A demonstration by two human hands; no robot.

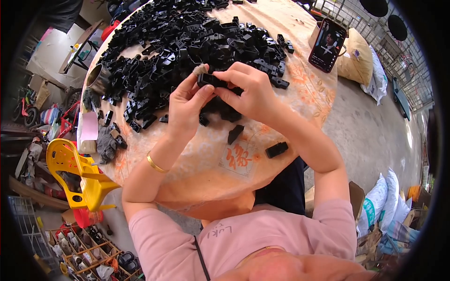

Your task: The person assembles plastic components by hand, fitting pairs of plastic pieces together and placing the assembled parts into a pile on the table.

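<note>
Over the near side of the pile, my left hand and my right hand meet at a small black plastic part. Both hands pinch it between thumb and fingers. A greyish wrap covers the tip of my left index finger. Behind and beneath the hands spreads a large heap of similar black plastic parts. Closer to me, two loose pieces lie apart on the cloth: a dark angular piece and a black block. My fingers hide part of the held piece.
The round table wears an orange-patterned cloth. A phone stands upright at the far right. On the left edge are a metal cup, a pink pad and a grey glove. A yellow chair stands beside the table.
</note>
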